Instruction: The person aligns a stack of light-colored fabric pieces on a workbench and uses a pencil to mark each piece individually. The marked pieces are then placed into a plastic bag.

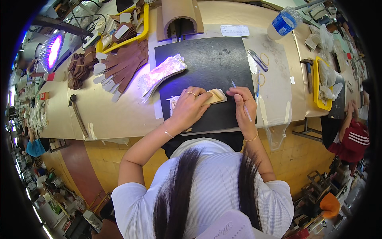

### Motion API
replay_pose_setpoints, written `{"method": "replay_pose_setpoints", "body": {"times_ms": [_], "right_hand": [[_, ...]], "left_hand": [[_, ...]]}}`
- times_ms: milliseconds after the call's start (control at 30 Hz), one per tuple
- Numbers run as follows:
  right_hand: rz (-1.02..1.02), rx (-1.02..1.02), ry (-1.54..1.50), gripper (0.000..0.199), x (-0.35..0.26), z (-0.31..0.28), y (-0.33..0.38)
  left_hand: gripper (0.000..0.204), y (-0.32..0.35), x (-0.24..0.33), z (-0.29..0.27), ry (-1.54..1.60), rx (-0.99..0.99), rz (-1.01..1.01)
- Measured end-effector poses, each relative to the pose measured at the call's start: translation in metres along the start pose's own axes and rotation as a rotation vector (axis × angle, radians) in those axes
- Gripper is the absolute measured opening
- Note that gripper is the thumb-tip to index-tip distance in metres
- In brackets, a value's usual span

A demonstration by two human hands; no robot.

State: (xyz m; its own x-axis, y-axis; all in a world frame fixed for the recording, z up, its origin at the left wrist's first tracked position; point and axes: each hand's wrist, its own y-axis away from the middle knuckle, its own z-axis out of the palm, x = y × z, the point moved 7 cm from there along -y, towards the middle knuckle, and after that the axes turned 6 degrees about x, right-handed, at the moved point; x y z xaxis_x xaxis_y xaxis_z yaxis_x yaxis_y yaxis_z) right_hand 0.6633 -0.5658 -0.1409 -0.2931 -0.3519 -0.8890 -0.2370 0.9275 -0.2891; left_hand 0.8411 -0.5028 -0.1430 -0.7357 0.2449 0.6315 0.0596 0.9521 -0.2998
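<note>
A pale cream strip (217,96) with a rounded end lies on the black mat (199,49). My left hand (189,105) presses it down with bent fingers, covering its middle; a white end shows beyond the wrist side. Close to the rounded end, my right hand (244,104) has its fingers closed round a thin, pale pen-like tool (248,114). The tool's tip rises past the fingers, apart from the strip. Up and left of my left hand sits a stack of whitish strips (165,73), partly over the mat's edge.
Brown leather strips (129,65) fan out at left, below a yellow tray (146,24). Hammers (77,113) lie on both sides. A cutter (258,59) and blue pen (258,85) rest right of the mat. A water bottle (283,24) stands far right; a lit lamp (53,51) is left.
</note>
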Motion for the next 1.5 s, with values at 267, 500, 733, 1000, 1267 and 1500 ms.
{"method": "replay_pose_setpoints", "body": {"times_ms": [267, 500, 733, 1000, 1267, 1500], "right_hand": [[0.111, -0.027, -0.182, 0.029, 0.001, 0.009, 0.001], [0.339, -0.12, -0.362, 0.052, 0.016, 0.016, 0.001], [0.252, -0.165, -0.276, 0.038, 0.006, 0.03, 0.004], [0.188, -0.16, -0.191, 0.031, 0.0, 0.028, 0.003], [0.043, -0.119, -0.026, 0.023, -0.012, 0.016, -0.001], [0.17, -0.064, -0.125, 0.021, 0.002, 0.01, 0.005]], "left_hand": [[0.036, 0.002, 0.007, -0.001, 0.003, 0.035, 0.126], [0.037, 0.001, 0.006, -0.01, 0.062, -0.01, 0.084], [0.039, -0.005, 0.0, -0.062, 0.191, 0.079, -0.141], [0.034, -0.007, -0.043, -0.154, 0.088, 0.256, -0.321], [0.037, -0.016, -0.08, -0.131, -0.184, 0.255, -0.326], [0.028, 0.01, -0.025, -0.066, 0.004, 0.054, -0.175]]}}
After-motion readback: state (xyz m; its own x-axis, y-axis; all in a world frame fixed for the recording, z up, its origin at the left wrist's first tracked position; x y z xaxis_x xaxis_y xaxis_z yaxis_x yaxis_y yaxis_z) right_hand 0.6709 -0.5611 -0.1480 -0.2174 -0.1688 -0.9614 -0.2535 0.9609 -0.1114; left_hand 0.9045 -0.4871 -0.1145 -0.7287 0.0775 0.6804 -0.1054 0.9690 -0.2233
